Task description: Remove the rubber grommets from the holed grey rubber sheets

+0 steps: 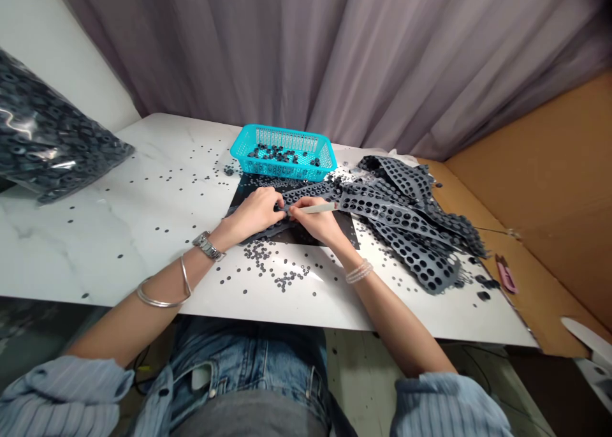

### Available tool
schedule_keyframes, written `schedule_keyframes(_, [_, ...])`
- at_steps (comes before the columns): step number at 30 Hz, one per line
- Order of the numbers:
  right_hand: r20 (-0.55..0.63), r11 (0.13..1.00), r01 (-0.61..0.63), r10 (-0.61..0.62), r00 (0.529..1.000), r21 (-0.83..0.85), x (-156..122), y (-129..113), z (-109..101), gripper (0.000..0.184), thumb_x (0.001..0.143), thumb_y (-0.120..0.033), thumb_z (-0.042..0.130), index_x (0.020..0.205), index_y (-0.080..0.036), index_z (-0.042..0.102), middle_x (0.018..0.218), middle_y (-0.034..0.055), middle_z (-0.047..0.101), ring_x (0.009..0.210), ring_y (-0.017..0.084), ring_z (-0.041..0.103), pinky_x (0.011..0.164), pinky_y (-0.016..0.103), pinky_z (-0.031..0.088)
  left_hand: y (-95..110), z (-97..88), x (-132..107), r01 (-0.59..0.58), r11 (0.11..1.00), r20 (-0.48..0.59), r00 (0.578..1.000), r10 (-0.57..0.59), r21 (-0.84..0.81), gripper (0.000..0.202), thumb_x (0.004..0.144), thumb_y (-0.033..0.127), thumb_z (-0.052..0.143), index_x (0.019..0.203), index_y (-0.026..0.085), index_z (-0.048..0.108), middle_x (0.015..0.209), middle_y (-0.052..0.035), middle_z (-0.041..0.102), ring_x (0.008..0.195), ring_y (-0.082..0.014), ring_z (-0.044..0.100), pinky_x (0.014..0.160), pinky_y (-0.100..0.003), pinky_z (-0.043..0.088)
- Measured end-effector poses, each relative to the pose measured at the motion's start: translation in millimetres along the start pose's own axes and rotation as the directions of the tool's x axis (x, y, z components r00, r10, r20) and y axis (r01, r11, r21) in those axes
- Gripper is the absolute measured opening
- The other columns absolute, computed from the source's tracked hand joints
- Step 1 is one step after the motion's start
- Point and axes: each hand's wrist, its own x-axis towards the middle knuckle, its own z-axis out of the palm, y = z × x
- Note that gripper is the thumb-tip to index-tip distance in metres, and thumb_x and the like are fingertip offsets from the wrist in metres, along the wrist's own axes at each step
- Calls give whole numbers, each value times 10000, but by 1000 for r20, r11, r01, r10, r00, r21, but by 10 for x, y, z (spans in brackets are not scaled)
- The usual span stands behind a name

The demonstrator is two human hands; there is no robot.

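Note:
My left hand (pixel 261 210) is closed, fingers curled over the edge of a dark grey perforated rubber sheet (pixel 310 193). My right hand (pixel 318 220) is close beside it, in a pinch grip around a pale, pen-like stick (pixel 318 208). The stick's tip meets the sheet near my left fingertips and is too small to make out. Beneath both hands lies a black mat (pixel 299 235). Small dark discs (pixel 258 253) are scattered in front of the mat. Just behind it stands a turquoise plastic basket (pixel 285 170) with dark rubber pieces in it.
Punched strips (pixel 411 217) are heaped at the right. A clear bag of black rings (pixel 52 131) occupies the left side. Near the cardboard (pixel 540 277) on the right is a pink-handled tool (pixel 507 276). A grey curtain (pixel 268 54) hangs behind the white table (pixel 157 261).

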Motion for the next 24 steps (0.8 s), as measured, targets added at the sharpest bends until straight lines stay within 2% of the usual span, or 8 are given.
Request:
schedule_keyframes(6, [8, 996, 27, -26, 1000, -83, -5, -120, -16, 188, 784, -219, 580, 628, -152, 663, 548, -6, 595, 522, 101, 465, 523, 238, 315, -45, 70, 40, -13, 998, 17, 1000, 14, -63, 133, 646, 79, 688, 624, 209, 671, 704, -38, 540, 768, -229, 531, 775, -295, 407])
schedule_keyframes(10, [16, 997, 15, -14, 1000, -70, 12, -154, -15, 171, 766, -180, 580, 617, -150, 659, 564, 6, 623, 522, 104, 482, 528, 236, 332, -16, 85, 48, 4, 994, 49, 999, 1, -114, 192, 640, 42, 655, 556, 214, 649, 627, -26, 526, 703, -211, 496, 731, -296, 382])
schedule_keyframes(13, [0, 998, 3, -3, 1000, -60, 24, -140, -7, 174, 766, -178, 581, 608, -153, 651, 577, 20, 650, 531, 113, 511, 522, 233, 345, 29, -47, 68, 61, 979, 106, 994, -41, -196, 159, 659, 69, 676, 576, 204, 679, 595, -13, 551, 645, -178, 481, 666, -283, 365])
schedule_keyframes(15, [-6, 999, -6, 6, 1000, -41, 32, -109, 4, 173, 770, -188, 584, 612, -156, 648, 587, 28, 663, 534, 118, 530, 510, 229, 354, 34, -205, 101, 145, 923, 95, 988, -118, -357, 58, 680, 139, 731, 653, 188, 719, 590, 1, 548, 602, -143, 461, 604, -265, 350])
schedule_keyframes(17, [2, 1000, -20, 20, 1000, 9, 44, -63, 19, 170, 778, -202, 586, 626, -158, 647, 609, 37, 678, 545, 122, 561, 505, 221, 380, 4, -359, 148, 226, 778, 69, 971, -230, -586, 67, 709, 212, 769, 746, 168, 735, 633, -2, 557, 589, -109, 451, 545, -239, 331])
schedule_keyframes(20, [8, 985, -79, 79, 997, 152, 69, 11, 38, 170, 793, -241, 594, 649, -163, 641, 663, 50, 700, 601, 135, 632, 538, 212, 465, -80, -461, 222, 329, 414, 187, 919, -347, -849, 103, 714, 164, 785, 764, 132, 701, 730, -42, 597, 625, -88, 487, 481, -195, 319])
schedule_keyframes(22, [-27, 956, -127, 139, 990, 264, 82, 47, 37, 165, 794, -269, 608, 667, -166, 633, 700, 55, 706, 651, 147, 671, 571, 220, 518, -127, -427, 253, 408, 189, 321, 873, -368, -893, 77, 738, 95, 744, 737, 109, 669, 749, -69, 600, 627, -86, 498, 451, -174, 318])
schedule_keyframes(24, [-81, 927, -141, 180, 980, 348, 87, 61, 14, 162, 789, -292, 620, 680, -171, 625, 728, 54, 707, 683, 157, 686, 587, 234, 551, -145, -359, 265, 446, 35, 400, 833, -383, -894, 72, 783, 52, 677, 733, 94, 645, 755, -95, 601, 610, -84, 495, 433, -162, 325])
